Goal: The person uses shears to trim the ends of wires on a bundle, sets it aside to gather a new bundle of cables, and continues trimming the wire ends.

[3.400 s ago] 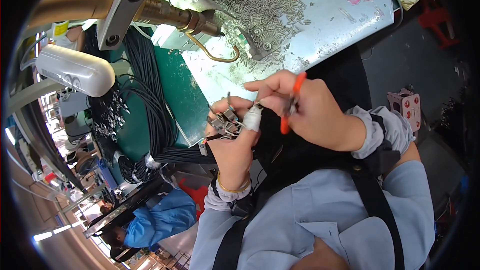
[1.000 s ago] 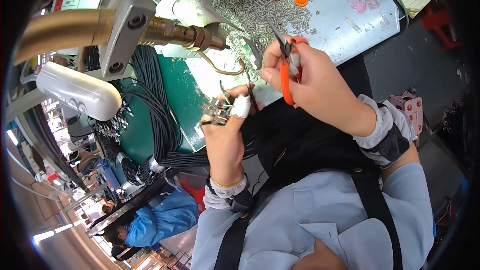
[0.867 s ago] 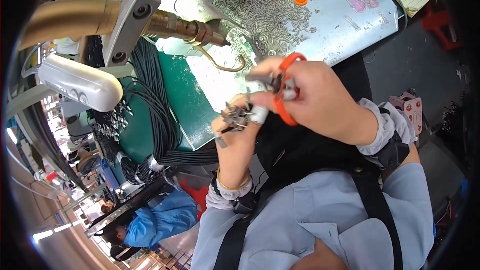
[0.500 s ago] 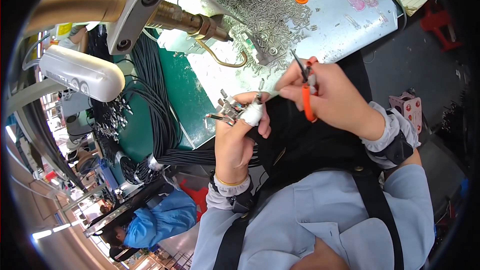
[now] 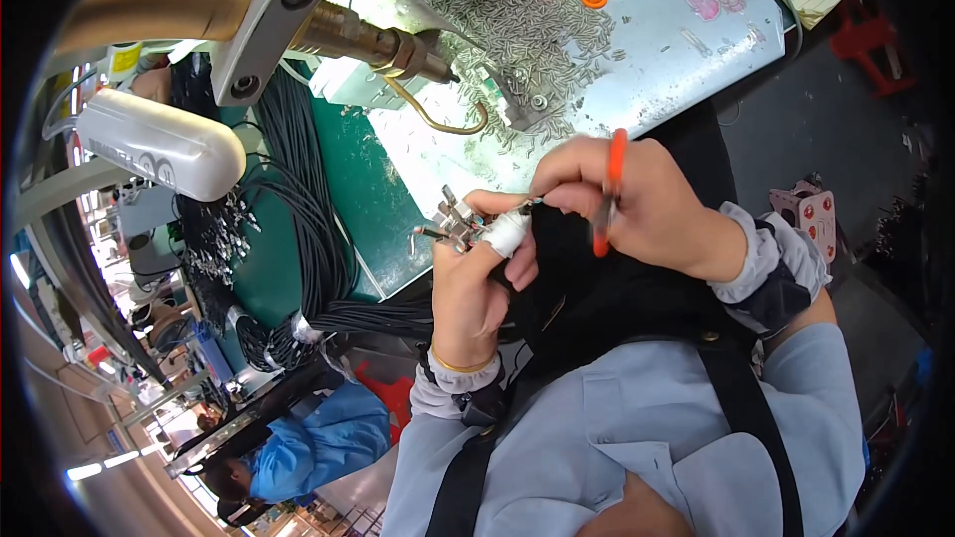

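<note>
My left hand (image 5: pixel 468 283) is closed around a small bunch of cable ends with metal connectors (image 5: pixel 455 219), which stick out past its fingers. White wrapping (image 5: pixel 505 233) covers the thumb. My right hand (image 5: pixel 647 204) has orange-handled pliers (image 5: pixel 617 164) tucked across its palm; motion smears their jaws. The thumb and forefinger of that hand pinch together at a cable end by the left thumb's tip. Whatever lies between those fingertips is too small to make out. Both hands are over the black apron (image 5: pixel 617 288), just off the table's near edge.
Many small metal pieces (image 5: pixel 517 25) are heaped on the white worktop (image 5: pixel 657 70) beyond my hands. A machine with a brass-coloured fitting (image 5: pixel 398 52) juts in from upper left. Black cables (image 5: pixel 308 199) hang over the green surface (image 5: pixel 269 273). Another person in blue (image 5: pixel 323 438) sits at lower left.
My right hand has moved left, bringing its fingertips to the cable end at my left thumb. The pliers have turned in its palm. My left hand has barely shifted.
</note>
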The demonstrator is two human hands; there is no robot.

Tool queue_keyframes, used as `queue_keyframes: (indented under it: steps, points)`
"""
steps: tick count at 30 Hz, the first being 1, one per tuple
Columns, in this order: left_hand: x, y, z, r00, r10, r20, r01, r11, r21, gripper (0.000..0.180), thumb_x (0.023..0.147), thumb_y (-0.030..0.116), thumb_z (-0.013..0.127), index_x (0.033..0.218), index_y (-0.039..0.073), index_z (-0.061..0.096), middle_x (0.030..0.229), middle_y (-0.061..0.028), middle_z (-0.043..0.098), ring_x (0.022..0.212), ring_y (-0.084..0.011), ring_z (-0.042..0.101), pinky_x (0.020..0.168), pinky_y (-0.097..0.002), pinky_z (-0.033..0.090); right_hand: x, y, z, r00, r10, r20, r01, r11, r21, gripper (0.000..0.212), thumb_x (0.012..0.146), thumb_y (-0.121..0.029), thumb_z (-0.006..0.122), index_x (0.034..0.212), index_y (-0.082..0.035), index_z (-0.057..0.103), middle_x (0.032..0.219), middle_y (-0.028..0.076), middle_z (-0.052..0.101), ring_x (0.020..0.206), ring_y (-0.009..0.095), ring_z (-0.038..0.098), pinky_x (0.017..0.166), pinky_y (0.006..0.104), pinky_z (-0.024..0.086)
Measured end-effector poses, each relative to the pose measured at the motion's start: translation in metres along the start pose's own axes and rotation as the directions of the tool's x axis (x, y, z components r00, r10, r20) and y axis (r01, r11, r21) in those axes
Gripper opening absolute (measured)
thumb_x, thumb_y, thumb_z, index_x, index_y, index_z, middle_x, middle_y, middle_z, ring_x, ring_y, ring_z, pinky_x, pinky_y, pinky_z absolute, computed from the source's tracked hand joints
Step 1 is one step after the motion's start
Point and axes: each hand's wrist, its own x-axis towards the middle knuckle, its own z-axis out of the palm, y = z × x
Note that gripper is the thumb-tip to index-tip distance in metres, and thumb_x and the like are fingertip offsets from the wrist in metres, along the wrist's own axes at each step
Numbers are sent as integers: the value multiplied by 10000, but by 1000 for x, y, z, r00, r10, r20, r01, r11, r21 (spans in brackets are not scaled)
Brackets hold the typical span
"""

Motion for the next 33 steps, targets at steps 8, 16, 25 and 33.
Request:
queue_keyframes:
  steps: [8,16,25,33]
  points:
    - [1,-9,-10,907,414,-72,-334,814,475,172,688,-96,596,822,0,547,749,-47,531,557,-61,444,489,-181,348,-1,-15,1,936,-346,68,324,767,-554,200,730,-22,622,926,-52,593,695,19,582,540,164,564,428,231,388]
    - [-1,-15,-5,731,650,209,-511,318,799,226,667,-116,614,868,-21,572,774,-39,548,670,-76,509,623,-184,406,-2,-3,6,969,-246,-37,221,919,-326,149,752,-51,615,894,-30,572,709,52,592,554,144,584,480,229,440]
    - [1,-21,-2,723,675,148,-517,386,764,287,640,-134,614,896,-7,583,750,-44,545,667,-82,510,617,-194,407,3,-22,2,778,569,267,-619,622,480,50,800,-1,543,838,13,514,708,68,576,561,93,550,527,217,441]
    - [4,-23,5,637,716,284,-574,196,795,200,707,-81,614,892,-10,583,715,-13,541,644,-68,507,588,-171,392,-6,-18,13,943,329,-54,-318,936,149,50,847,-35,504,849,13,492,709,51,564,624,102,565,548,218,453]
